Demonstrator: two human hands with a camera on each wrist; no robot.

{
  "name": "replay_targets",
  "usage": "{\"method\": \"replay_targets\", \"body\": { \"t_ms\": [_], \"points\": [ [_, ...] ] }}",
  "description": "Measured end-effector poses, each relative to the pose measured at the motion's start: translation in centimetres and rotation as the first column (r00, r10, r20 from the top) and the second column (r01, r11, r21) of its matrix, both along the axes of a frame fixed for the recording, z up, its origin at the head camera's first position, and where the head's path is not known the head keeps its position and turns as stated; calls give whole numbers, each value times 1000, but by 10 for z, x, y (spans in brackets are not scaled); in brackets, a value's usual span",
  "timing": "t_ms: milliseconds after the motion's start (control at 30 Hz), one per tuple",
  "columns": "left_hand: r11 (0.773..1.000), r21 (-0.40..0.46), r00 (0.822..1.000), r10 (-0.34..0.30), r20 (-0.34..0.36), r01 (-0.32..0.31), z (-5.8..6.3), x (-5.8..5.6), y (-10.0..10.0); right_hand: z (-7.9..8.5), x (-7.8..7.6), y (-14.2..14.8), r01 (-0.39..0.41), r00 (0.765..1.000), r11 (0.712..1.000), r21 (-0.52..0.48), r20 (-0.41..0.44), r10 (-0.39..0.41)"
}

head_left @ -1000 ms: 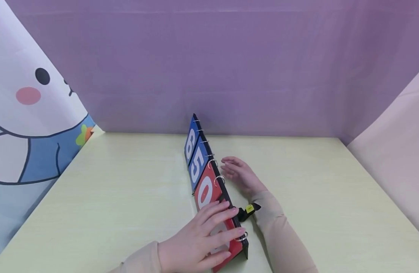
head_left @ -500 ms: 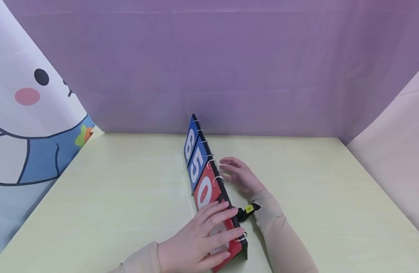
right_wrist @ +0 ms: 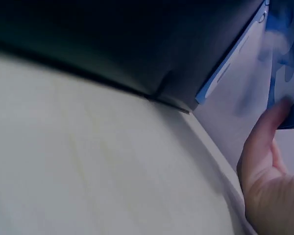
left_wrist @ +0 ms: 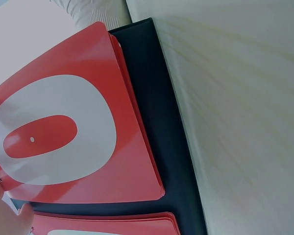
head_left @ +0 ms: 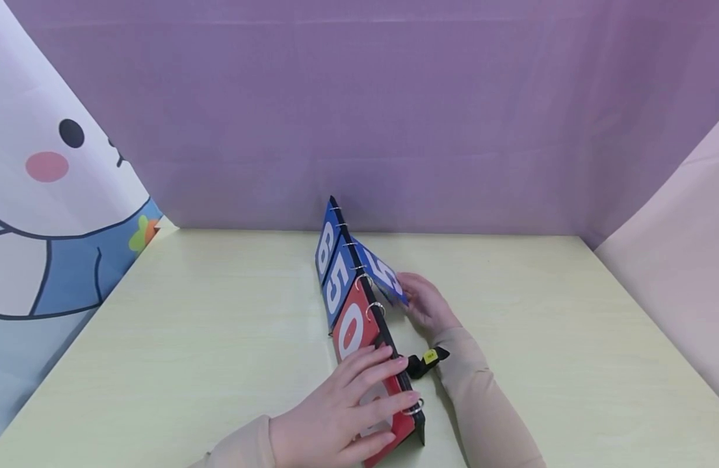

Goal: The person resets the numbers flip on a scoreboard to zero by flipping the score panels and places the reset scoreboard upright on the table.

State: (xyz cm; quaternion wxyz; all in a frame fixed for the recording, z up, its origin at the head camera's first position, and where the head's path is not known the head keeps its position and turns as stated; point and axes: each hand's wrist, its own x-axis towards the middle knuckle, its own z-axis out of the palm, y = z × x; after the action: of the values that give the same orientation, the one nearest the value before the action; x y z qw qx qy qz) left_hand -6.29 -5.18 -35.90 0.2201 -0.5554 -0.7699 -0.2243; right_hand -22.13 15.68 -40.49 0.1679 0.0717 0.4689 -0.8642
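A flip scoreboard stands like a tent on the table, its black ridge carrying metal rings. On its left face hang blue number cards reading 6 and 5, and red number cards showing 0. My left hand rests with extended fingers over the nearest red card and the ridge; the left wrist view shows a red 0 card up close. On the far side, my right hand pinches the lower edge of a blue number card with a 5, lifted away from the board. The right wrist view shows the thumb against it.
A black strap with a yellow tag is at the right wrist, close to the board. The pale table meets a purple cloth backdrop. A printed cartoon cloth hangs at the left.
Beside the board, my right hand has taken a blue 5 card by its edge and drawn it outward to the right. My left hand stays in place on the red card.
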Motion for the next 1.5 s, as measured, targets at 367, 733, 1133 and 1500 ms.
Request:
{"method": "replay_targets", "body": {
  "t_ms": [367, 733, 1133, 1500],
  "points": [
    [1000, -15, 1000, 5, 17, -5, -1, 1, 0, 0, -1, 9, -73, 997, 985, 159, -13, 76],
    [1000, -6, 1000, 3, 10, -2, -1, 1, 0, 1, -3, 4, -20, 1000, 963, 270, -3, 21],
    [999, -49, 999, 23, 49, -21, 1, 2, -1, -2, -4, 2, 169, 962, 833, 527, -274, -22],
    [999, -45, 998, 20, 52, -17, 0, 1, -1, 0, -1, 1, 129, 977, 944, 304, -200, -69]
  ]
}}
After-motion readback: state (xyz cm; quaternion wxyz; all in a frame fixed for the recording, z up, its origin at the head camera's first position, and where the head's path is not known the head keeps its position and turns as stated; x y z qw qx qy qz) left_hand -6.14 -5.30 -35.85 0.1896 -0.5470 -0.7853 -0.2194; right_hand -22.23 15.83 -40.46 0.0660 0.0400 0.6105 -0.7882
